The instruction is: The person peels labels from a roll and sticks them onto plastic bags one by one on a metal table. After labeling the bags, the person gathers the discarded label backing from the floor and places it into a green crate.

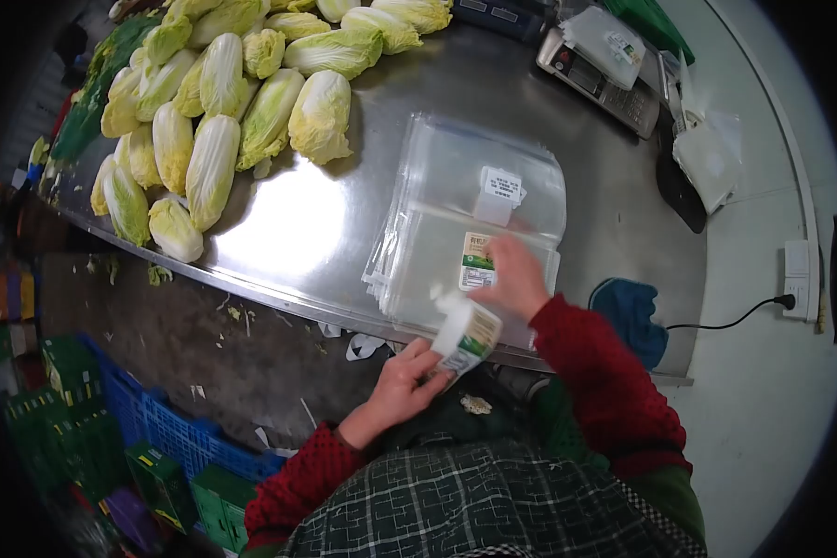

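My left hand (405,386), low at the table's front edge, grips a roll of printed labels (477,337) with a white backing strip. My right hand (519,279), slightly blurred, has its thumb and fingers at the right edge of a green-and-white label (475,259). That label lies over a stack of clear plastic bags (423,251) on the metal table. Just above it, on the same stack, rests a small pile of white printed stickers (499,193).
Napa cabbages (212,172) are heaped at the table's (363,195) left. A scale (604,86) with bags on top stands at the back right. A blue cloth (631,316) lies near the right edge, by a black cord. Blue (163,418) and green crates sit on the floor.
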Action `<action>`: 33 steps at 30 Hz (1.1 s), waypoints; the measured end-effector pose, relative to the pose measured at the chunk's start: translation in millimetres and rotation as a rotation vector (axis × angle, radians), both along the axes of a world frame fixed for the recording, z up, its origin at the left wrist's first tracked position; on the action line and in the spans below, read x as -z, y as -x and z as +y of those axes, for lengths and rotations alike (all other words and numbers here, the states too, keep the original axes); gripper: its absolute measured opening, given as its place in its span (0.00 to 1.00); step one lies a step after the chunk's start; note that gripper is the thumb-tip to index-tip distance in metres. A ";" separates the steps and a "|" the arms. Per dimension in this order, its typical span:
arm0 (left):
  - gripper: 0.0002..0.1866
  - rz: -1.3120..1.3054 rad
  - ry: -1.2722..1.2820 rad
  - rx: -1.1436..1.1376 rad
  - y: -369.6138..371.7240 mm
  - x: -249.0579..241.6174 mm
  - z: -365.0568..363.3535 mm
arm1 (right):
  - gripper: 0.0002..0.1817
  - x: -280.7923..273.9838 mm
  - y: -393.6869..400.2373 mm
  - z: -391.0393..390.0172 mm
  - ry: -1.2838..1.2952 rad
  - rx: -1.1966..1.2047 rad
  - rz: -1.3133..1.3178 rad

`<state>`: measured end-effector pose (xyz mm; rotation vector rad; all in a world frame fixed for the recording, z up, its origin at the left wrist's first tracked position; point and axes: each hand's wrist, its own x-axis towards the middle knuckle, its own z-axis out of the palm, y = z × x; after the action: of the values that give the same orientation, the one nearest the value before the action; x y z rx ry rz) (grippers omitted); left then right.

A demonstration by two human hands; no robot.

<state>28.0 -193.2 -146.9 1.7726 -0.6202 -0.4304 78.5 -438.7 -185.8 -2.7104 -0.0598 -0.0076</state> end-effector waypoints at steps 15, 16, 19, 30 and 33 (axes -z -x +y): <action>0.12 0.276 -0.179 -0.090 -29.5 53.0 -39.5 | 0.11 -60.1 -20.7 -39.4 -0.515 0.025 0.140; 0.11 0.326 -0.134 -0.078 -28.6 61.4 -38.8 | 0.11 -37.4 -0.1 -23.3 -0.460 -0.063 0.208; 0.06 0.314 -0.102 -0.088 -28.1 45.3 -36.3 | 0.13 -37.9 21.1 -5.6 -0.745 0.070 0.408; 0.10 0.489 -0.403 -0.080 -5.2 21.5 -17.3 | 0.08 -79.2 -1.2 -21.4 -0.773 0.211 0.126; 0.06 0.210 -0.005 -0.225 10.1 40.7 -15.1 | 0.11 -77.1 -2.9 -6.1 -0.699 0.017 0.417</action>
<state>17.9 -208.3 -187.6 1.7507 -0.2684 -0.4552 81.4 -444.8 -108.8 -1.9674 0.0773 0.4444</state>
